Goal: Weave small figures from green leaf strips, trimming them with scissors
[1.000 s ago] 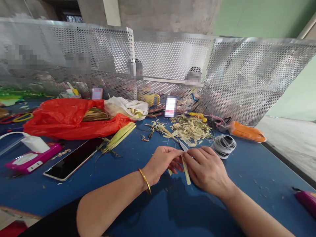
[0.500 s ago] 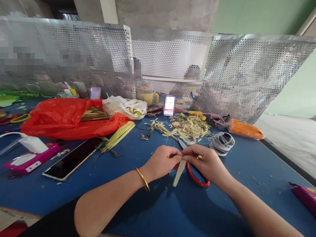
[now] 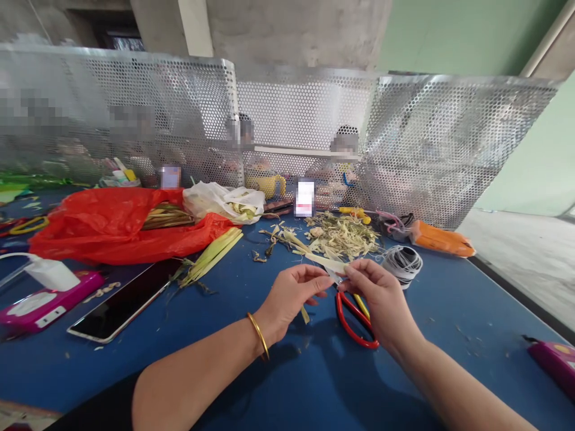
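Observation:
Between thumb and fingers, my right hand [image 3: 377,296] pinches a pale strip of corn husk [image 3: 326,262] that points left above the scissors. My left hand [image 3: 299,293] is closed beside it, thumb near the fingertips; what it grips, if anything, is hidden. A short greenish strip [image 3: 305,315] shows just below the left fingers; I cannot tell whether they hold it. Scissors with red handles [image 3: 357,335] lie on the blue table between the hands, blades pointing away and partly covered. A yellow handle [image 3: 362,306] shows beside my right hand.
Behind the hands lies a pile of husk scraps [image 3: 345,236], with a thread spool [image 3: 403,266] to its right. Left are a red plastic bag [image 3: 103,224], husk strips [image 3: 213,257], a dark phone [image 3: 126,302] and a purple power strip [image 3: 85,284]. A perforated metal screen [image 3: 305,114] closes the back.
The pale husk strip, which pointed down toward me from both hands' fingertips, now points left and away in my right hand. My left fingertips have come away from it. The view has shifted slightly.

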`<state>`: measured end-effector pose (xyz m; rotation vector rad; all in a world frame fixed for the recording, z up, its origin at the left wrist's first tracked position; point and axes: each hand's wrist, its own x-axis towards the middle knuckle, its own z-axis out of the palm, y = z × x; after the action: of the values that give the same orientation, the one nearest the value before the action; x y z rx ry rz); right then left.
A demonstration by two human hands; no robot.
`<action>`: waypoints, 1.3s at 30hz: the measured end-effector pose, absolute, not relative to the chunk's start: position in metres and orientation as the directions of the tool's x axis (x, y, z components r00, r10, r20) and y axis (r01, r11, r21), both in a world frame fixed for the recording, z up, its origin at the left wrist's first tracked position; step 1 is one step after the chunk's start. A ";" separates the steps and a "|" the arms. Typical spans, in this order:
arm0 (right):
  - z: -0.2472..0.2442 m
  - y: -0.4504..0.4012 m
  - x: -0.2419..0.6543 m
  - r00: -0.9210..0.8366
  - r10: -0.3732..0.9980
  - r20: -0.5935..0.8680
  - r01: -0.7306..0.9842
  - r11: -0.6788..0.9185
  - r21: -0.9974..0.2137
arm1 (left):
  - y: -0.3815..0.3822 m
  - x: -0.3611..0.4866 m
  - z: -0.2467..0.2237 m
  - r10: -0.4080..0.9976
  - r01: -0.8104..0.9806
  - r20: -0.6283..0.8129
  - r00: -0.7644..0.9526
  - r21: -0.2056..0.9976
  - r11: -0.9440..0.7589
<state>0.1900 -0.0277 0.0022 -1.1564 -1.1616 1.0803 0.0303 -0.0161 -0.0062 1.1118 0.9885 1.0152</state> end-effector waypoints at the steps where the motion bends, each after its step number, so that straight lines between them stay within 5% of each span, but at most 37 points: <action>1: 0.000 -0.029 0.187 0.095 0.991 0.096 -0.043 0.100 -0.994 | -0.017 0.032 -0.008 0.966 -0.124 -0.107 0.235 0.982 0.139; 16: -0.006 -0.041 0.173 -0.050 0.997 0.062 0.092 0.067 -0.993 | -0.021 0.034 -0.008 0.989 -0.108 -0.018 0.147 0.994 0.034; 22: -0.011 -0.039 0.177 -0.046 0.980 0.193 0.261 0.198 -0.945 | -0.019 0.032 -0.008 0.986 -0.146 -0.070 0.149 0.985 0.092; 24: -0.011 -0.037 0.182 -0.071 0.921 0.384 0.421 0.376 -0.825 | -0.018 0.031 -0.007 0.978 -0.200 -0.140 0.153 0.965 0.169; 28: -0.007 -0.033 0.194 -0.281 0.663 0.694 0.631 0.672 -0.387 | -0.018 0.029 -0.005 0.947 -0.264 -0.229 0.225 0.921 0.285; 34: 0.000 -0.032 0.198 -0.525 0.451 0.721 0.675 0.738 0.030 | -0.020 0.029 -0.005 0.886 -0.295 -0.320 0.334 0.858 0.421; 39: 0.000 -0.032 0.198 -0.561 0.408 0.720 0.661 0.744 0.094 | -0.019 0.029 -0.007 0.831 -0.336 -0.394 0.392 0.780 0.528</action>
<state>0.1977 -0.0318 0.0003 -0.7997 -2.2382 -0.4656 0.0291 -0.0185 -0.0069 0.6647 0.8720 0.8145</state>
